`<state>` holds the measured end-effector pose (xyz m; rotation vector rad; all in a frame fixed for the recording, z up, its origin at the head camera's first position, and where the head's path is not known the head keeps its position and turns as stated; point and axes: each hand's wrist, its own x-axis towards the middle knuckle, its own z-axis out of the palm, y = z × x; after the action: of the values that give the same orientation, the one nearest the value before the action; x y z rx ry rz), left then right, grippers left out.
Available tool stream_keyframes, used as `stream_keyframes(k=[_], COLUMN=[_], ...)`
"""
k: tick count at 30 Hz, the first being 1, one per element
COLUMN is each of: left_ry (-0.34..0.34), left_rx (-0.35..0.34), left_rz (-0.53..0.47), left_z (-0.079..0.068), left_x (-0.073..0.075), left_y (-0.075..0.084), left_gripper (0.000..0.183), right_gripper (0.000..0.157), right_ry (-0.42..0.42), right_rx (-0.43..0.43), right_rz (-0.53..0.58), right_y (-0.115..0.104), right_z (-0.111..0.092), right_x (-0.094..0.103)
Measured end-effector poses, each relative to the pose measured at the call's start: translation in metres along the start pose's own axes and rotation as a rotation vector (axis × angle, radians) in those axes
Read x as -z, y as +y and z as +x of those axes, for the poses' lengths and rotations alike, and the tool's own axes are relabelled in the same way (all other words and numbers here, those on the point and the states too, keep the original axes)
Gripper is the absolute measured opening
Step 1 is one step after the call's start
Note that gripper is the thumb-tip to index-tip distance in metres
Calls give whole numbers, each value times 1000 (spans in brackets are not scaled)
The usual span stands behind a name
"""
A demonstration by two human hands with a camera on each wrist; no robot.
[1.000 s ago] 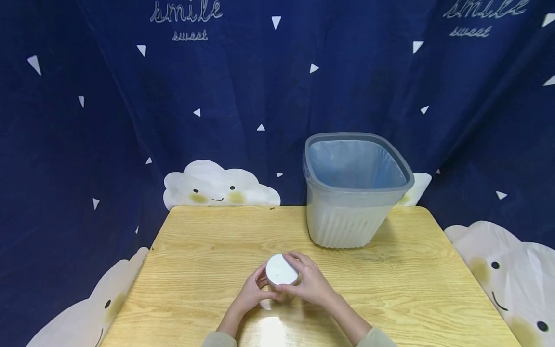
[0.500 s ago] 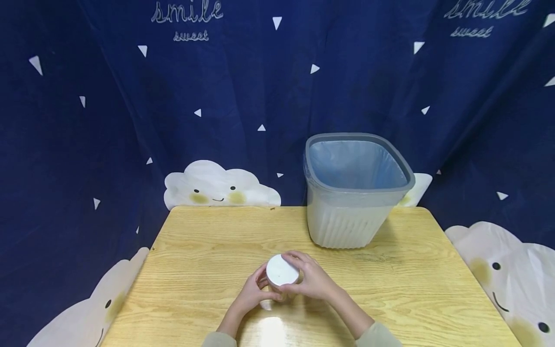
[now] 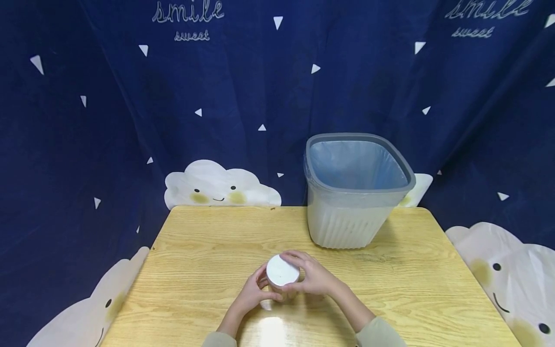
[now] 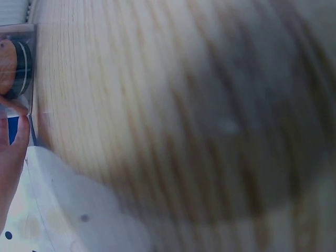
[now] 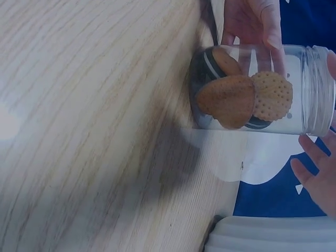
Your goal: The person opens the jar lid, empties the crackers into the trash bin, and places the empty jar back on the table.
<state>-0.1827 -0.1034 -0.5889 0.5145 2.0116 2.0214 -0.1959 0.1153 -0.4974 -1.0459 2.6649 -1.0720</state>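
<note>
A clear jar with a white lid stands upright on the wooden table, as the head view shows. Through its wall in the right wrist view I see a brown oval cookie, a round cookie dotted with holes and dark round pieces with a pale stripe. My left hand grips the jar's body from the left, below the lid. My right hand holds the lid's edge between thumb and fingers on the right side. In the left wrist view only part of the jar shows at the left edge.
A whitish bin with a grey rim and a bluish liner stands at the back right of the table. Behind the table hangs a dark blue curtain printed with clouds and white triangles.
My right hand has shifted slightly, its thumb moving a little to the right along the lid's edge. My left hand and the jar stay almost in place.
</note>
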Motion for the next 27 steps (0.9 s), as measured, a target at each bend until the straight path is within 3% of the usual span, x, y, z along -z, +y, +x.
stream_keyframes(k=[17, 27], left_ry=[4, 10], left_rx=[7, 6], left_rz=[-4, 0], left_z=[1, 0], left_x=[0, 0], left_y=[0, 0], left_gripper=[91, 91], right_gripper=[77, 77], right_ry=[-93, -162], right_rx=[90, 78], right_rz=[23, 33], right_y=[9, 10], right_z=[7, 10], right_x=[7, 11])
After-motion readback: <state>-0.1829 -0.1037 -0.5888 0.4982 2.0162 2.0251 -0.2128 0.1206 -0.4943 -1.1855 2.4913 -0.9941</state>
